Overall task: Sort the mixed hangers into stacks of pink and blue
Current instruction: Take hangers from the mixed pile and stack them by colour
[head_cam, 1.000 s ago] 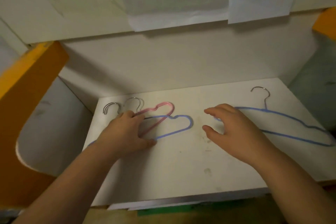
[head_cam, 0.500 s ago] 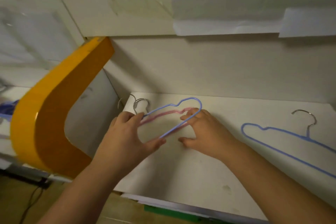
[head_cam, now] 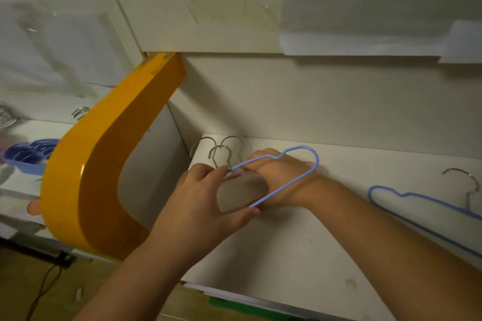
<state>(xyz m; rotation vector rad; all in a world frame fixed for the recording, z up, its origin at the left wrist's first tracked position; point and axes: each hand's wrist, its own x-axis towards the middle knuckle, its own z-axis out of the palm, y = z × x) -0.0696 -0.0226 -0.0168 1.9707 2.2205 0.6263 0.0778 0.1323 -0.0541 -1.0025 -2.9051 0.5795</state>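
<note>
My left hand (head_cam: 203, 203) pinches a blue wire hanger (head_cam: 302, 148) near its neck and holds it tilted up off the white shelf (head_cam: 287, 255). My right hand (head_cam: 273, 177) reaches through the blue hanger's loop, fingers curled onto a pink hanger (head_cam: 235, 176) lying beneath; only small pink bits show. Three metal hooks (head_cam: 221, 149) poke out behind my hands. A second blue hanger (head_cam: 369, 193) lies flat at the shelf's right, apart from both hands.
A curved orange panel (head_cam: 91, 177) walls off the shelf's left side. Beyond it, a blue tray (head_cam: 23, 161) holds more blue hangers. The back wall stands close behind the hooks. A cable (head_cam: 44, 286) trails on the floor at lower left.
My right hand left the right-hand blue hanger and moved left into the pile, under the blue hanger's loop. My left hand raised that blue hanger off the pink one. The view swung left.
</note>
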